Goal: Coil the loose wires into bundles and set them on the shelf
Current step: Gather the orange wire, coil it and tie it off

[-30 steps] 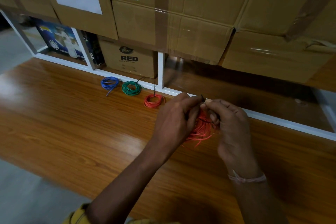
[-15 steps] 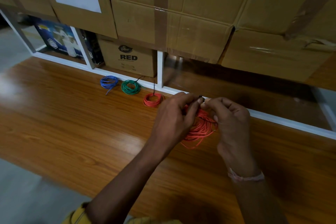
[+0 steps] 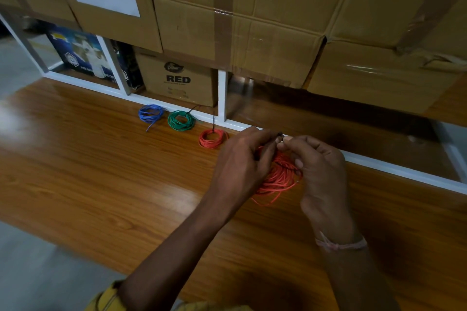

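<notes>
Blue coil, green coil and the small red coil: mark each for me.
blue coil (image 3: pixel 150 113), head view, on its wound loops.
green coil (image 3: pixel 181 120), head view, on its left loops.
small red coil (image 3: pixel 213 138), head view, on its near rim.

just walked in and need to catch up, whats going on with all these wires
A person is bundling wire over a glossy wooden shelf. Both the left hand and right hand grip a loose orange-red wire coil, fingertips pinching something small and dark at its top, perhaps a tie. Three finished bundles already lie on the shelf: a blue wire coil, a green wire coil and a small red wire coil, in front of stacked brown cardboard boxes.
</notes>
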